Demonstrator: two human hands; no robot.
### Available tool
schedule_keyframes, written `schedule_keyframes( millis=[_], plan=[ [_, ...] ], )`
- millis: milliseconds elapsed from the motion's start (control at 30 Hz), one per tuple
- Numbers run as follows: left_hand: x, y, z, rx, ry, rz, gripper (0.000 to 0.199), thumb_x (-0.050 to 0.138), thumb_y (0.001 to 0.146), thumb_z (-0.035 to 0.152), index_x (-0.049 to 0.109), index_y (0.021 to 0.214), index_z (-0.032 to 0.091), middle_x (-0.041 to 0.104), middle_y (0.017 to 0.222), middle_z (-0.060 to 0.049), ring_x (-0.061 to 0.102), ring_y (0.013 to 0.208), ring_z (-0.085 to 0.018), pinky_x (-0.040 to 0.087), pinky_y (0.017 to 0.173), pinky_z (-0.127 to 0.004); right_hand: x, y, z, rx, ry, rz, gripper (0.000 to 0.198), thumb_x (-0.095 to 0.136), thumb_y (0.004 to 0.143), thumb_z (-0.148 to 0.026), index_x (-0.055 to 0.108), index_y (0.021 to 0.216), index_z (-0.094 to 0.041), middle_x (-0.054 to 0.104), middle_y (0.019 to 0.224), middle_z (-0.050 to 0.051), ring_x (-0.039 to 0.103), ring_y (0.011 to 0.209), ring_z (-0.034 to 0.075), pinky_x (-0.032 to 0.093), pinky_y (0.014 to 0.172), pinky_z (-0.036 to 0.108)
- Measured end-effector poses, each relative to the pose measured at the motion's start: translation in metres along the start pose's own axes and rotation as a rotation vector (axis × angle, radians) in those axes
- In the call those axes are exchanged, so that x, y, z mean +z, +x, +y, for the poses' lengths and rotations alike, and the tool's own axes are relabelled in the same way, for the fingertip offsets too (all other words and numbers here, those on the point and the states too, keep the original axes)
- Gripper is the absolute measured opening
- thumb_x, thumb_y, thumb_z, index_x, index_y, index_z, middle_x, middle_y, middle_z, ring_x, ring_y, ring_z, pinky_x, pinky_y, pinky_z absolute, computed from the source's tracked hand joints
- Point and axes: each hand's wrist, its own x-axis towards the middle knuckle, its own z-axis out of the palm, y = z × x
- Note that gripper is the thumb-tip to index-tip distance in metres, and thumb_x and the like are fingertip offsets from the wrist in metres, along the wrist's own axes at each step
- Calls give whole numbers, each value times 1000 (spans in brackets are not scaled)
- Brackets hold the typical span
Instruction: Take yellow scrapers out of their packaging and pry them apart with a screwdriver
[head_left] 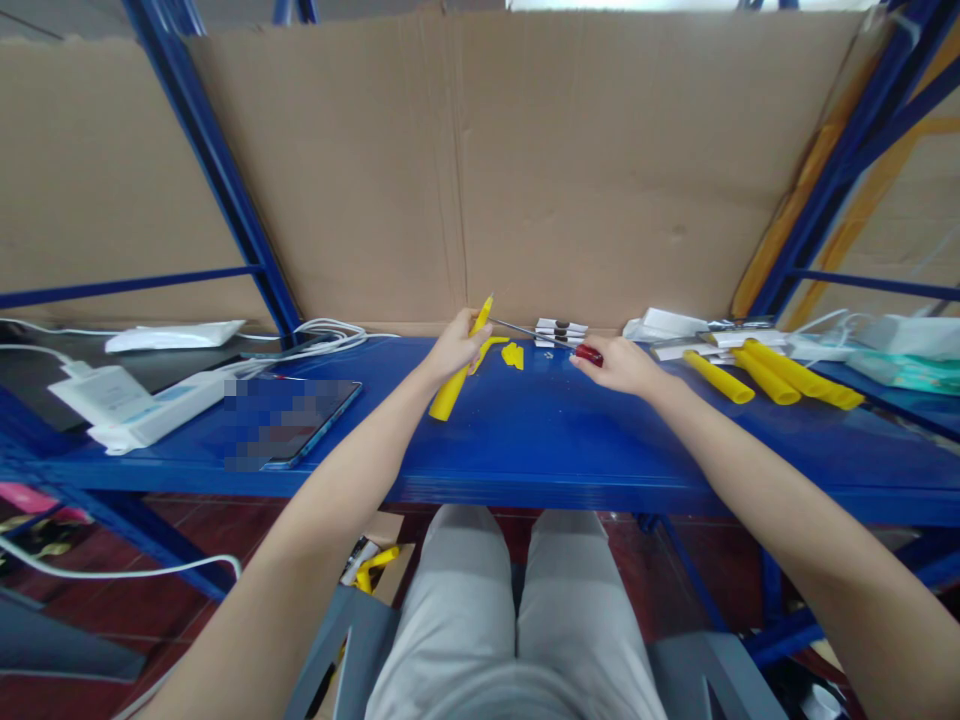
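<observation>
My left hand (454, 348) is wrapped round a long yellow plastic piece (448, 398), tube-like at its near end and narrow at its upper tip. In my right hand (621, 366) is a screwdriver (589, 354) with a red handle. Its thin metal shaft points left toward the yellow piece's upper part; whether the tip touches it, I cannot tell. Just right of my left hand, small yellow plastic parts (513, 356) lie on the blue shelf (525, 450). Behind the screwdriver sits a small stack of white and dark pieces (561, 332).
Several yellow tubes (765, 376) and white packets (664, 325) lie at the right. To the left are a phone (315, 425), a white power strip (161, 408) with a charger and coiled white cable (330, 335). Cardboard (585, 170) walls the back; blue posts (217, 180) frame both sides.
</observation>
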Motion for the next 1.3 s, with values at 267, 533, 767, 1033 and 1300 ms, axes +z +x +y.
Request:
schedule_keyframes(
  millis=[267,533,767,1033,1300],
  plan=[
    [-1,-1,3,11,-19,9,13,53,90,19,41,96,20,40,47,12,37,30,-5,28,38,-16,0,2,-2,13,1,-15,23,46,92,-35,60,94,-17,70,96,13,64,83,25,39,66,29],
    [-1,-3,5,36,37,20,9,52,89,17,44,92,20,42,47,11,37,29,-5,26,36,-17,4,1,-4,88,54,-25,25,49,90,-38,54,101,-16,70,86,12,64,76,25,38,61,29],
    [-3,-2,5,65,52,50,14,60,84,20,51,94,18,50,56,8,39,34,-4,28,39,-18,2,4,-2,-14,56,-42,25,40,94,-32,58,89,-16,69,91,14,64,78,23,41,66,30],
    [-4,0,4,130,108,113,21,60,82,22,57,101,17,59,68,2,53,51,-9,39,49,-17,9,4,-2,88,115,-43,22,52,90,-36,54,100,-17,69,85,12,64,74,24,40,62,29],
    [-7,6,-4,201,240,147,31,59,81,26,59,110,15,68,88,-6,65,79,-16,50,70,-23,14,7,-1,10,172,-89,14,45,93,-27,55,91,-17,68,90,14,63,77,22,43,67,29]
  ],
)
